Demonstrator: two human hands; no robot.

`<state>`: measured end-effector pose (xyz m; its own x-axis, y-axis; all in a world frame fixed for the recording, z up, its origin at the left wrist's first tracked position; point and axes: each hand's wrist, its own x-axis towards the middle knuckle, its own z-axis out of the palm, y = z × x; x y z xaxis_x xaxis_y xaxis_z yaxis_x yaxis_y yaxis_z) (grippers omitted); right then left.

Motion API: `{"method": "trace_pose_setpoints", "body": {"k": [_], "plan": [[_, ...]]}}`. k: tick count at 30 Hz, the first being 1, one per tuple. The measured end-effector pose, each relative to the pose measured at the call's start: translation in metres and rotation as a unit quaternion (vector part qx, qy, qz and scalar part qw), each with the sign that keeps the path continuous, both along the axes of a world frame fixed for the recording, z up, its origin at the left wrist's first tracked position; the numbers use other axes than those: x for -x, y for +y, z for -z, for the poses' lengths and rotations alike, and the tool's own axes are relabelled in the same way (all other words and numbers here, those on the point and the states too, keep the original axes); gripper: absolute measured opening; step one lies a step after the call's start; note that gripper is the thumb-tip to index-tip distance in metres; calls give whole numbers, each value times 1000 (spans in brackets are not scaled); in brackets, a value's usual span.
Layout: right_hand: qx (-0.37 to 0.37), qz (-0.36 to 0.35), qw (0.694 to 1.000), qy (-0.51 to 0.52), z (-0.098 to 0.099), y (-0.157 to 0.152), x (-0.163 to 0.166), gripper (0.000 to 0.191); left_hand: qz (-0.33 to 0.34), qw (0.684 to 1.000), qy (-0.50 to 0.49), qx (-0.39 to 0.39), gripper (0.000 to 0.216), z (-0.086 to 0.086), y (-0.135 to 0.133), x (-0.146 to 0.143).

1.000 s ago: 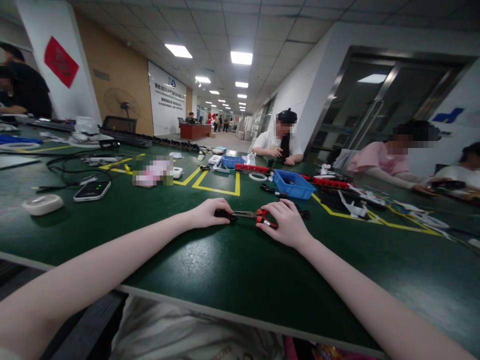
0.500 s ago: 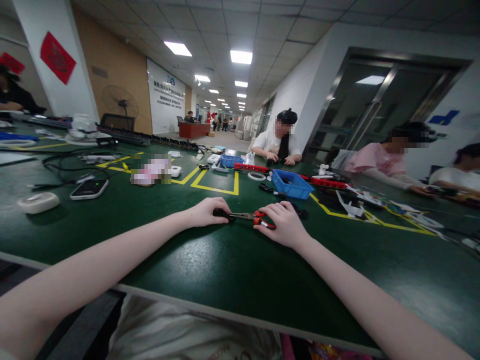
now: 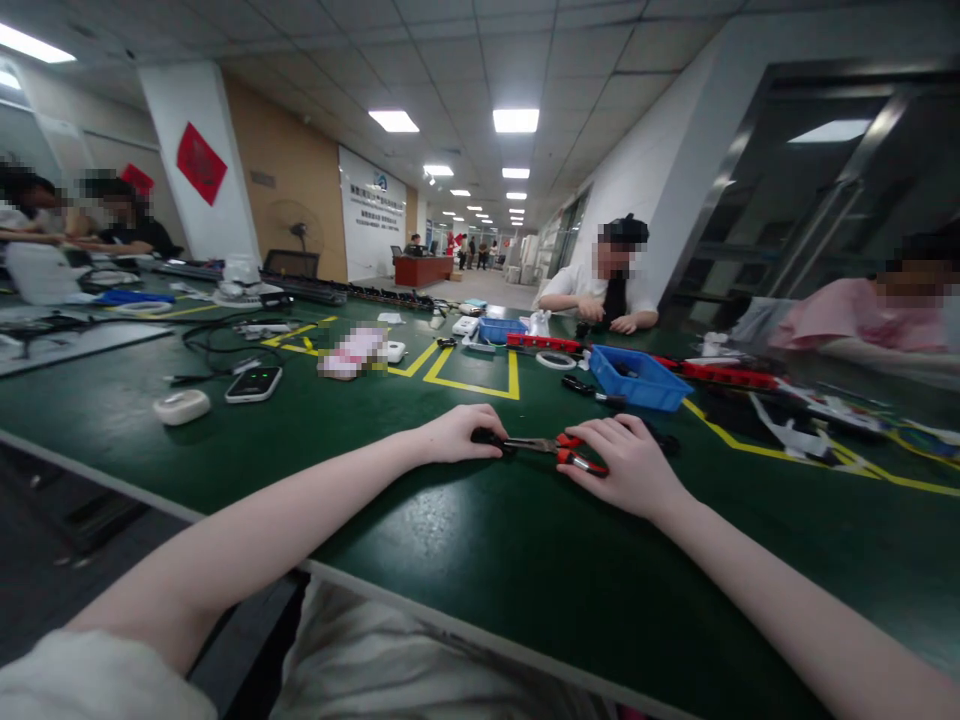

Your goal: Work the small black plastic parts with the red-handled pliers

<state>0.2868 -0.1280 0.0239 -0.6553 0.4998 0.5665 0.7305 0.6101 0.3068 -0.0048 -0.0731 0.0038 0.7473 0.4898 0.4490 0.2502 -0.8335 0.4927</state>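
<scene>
on the dark green table top (image 3: 480, 560), both bare hands lie flat and close together. the left hand (image 3: 459, 436) is curled over a small black part (image 3: 486, 437), and its fingers (image 3: 484, 420) are bent down tight on it, so most of the part is hidden. the right hand (image 3: 634, 462) is curled over the red handles (image 3: 574, 452) of a pair of small metal pliers (image 3: 551, 447). its fingers (image 3: 600, 432) are bent and close together, pressing on the handles. the thin metal tip of the pliers points from the right fingers toward the left fingers and meets the black part just beside the left fingertips. i cannot tell if the tip is biting the part or only touching it.

past the right fingers, farther out on the table, sits a blue plastic bin (image 3: 636, 377). between that bin and the right fingers lies a small black tool (image 3: 589, 388). past the left fingers runs a line of yellow tape (image 3: 480, 385) in a corner shape. well off to the left of the left fingers lie a black phone with a small green light (image 3: 254, 383) and a flat white round case (image 3: 181, 406), side by side. other people sit at the far side of the table, and their hands are well apart from these two hands
</scene>
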Motion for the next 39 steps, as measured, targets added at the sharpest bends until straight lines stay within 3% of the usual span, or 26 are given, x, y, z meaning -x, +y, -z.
{"method": "trace_pose_setpoints", "body": {"k": [8,24,39], "plan": [[-55,-42,998,11,2,14,-7,38,-5,1000,1,-18,27,-6,1,1],[-95,-63,993,-17,0,17,-8,37,-23,999,29,-25,25,-12,-2,2],[-67,-57,996,24,2,20,-10,38,-7,999,36,-15,26,-10,1,1]]}}
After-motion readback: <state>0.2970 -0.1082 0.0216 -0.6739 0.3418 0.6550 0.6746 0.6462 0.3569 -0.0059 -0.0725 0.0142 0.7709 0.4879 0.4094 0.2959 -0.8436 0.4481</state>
